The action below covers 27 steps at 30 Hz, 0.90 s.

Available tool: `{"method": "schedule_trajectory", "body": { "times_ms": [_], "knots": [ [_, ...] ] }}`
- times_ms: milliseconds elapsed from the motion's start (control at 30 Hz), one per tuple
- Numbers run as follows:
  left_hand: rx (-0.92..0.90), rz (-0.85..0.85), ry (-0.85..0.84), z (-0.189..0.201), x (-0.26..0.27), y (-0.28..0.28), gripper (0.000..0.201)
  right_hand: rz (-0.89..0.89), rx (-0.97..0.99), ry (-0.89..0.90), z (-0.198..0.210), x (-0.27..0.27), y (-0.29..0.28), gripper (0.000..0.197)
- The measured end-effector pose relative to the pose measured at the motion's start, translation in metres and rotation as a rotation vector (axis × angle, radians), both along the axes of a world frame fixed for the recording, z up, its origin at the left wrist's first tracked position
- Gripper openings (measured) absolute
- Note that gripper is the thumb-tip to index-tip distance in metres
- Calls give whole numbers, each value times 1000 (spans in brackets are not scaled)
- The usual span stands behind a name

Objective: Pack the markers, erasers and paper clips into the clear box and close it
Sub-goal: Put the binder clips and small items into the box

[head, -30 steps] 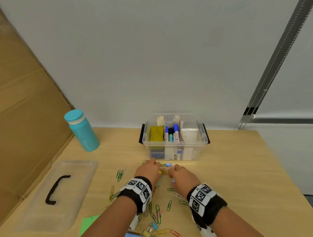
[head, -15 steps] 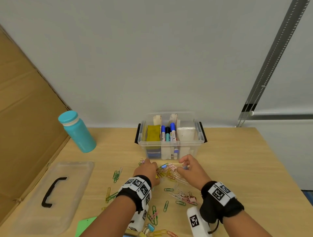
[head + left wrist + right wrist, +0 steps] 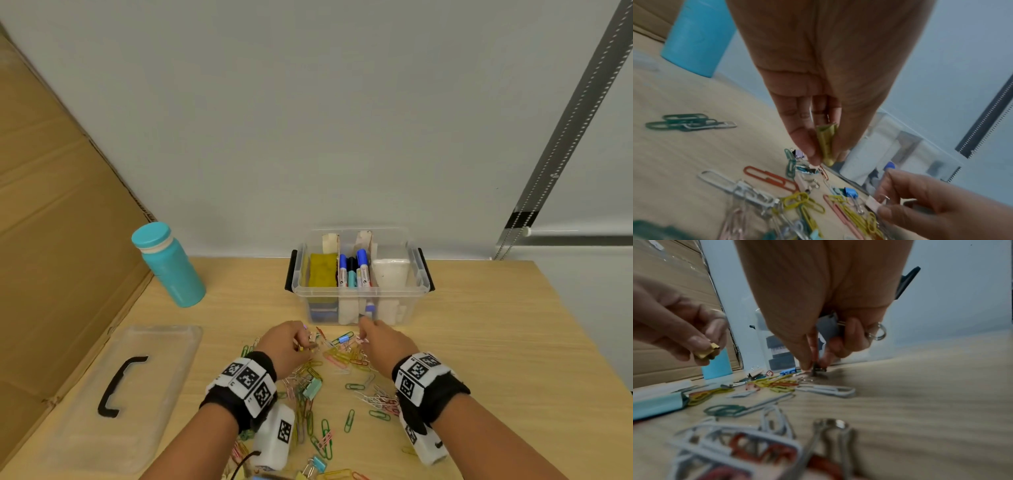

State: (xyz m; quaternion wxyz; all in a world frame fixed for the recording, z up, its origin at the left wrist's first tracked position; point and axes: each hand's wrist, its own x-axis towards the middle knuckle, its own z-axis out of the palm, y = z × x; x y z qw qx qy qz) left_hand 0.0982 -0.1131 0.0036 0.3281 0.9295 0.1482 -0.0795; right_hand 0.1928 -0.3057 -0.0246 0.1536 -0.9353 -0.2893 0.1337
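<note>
The clear box [image 3: 359, 301] stands open at the back of the table and holds a yellow eraser [image 3: 322, 270], markers [image 3: 354, 270] and a white eraser [image 3: 390, 274]. Coloured paper clips [image 3: 342, 356] and binder clips lie scattered in front of it. My left hand [image 3: 305, 344] hovers over the pile and pinches a yellow binder clip [image 3: 827, 142] between thumb and fingers. My right hand [image 3: 364, 329] is just before the box wall. It keeps a grey binder clip [image 3: 828, 327] in its curled fingers, and its fingertips pinch a small dark clip [image 3: 818, 368] on the table.
The box's clear lid [image 3: 120, 394] with a black handle lies flat at the left. A teal bottle [image 3: 169, 265] stands at the back left beside a cardboard sheet [image 3: 51, 222]. A larger teal binder clip [image 3: 312, 389] lies between my wrists. The table edge runs along the right.
My right hand swung out to the right, then came back to the pile in front of the box. My left hand stayed over the clips.
</note>
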Motion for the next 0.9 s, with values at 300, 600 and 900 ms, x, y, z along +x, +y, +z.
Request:
{"method": "schedule_trajectory", "body": {
  "times_ms": [300,600,900],
  "knots": [
    [105,-28,123,-4,17,-3,28,-413,706,520,-4,-7,-25,24],
    [309,-46,124,-2,23,-12,31,-589,1015,1009,7,-13,-17,16],
    [535,-152,151,-7,31,-19,32,-232,245,247,3,-5,19,19]
  ]
}}
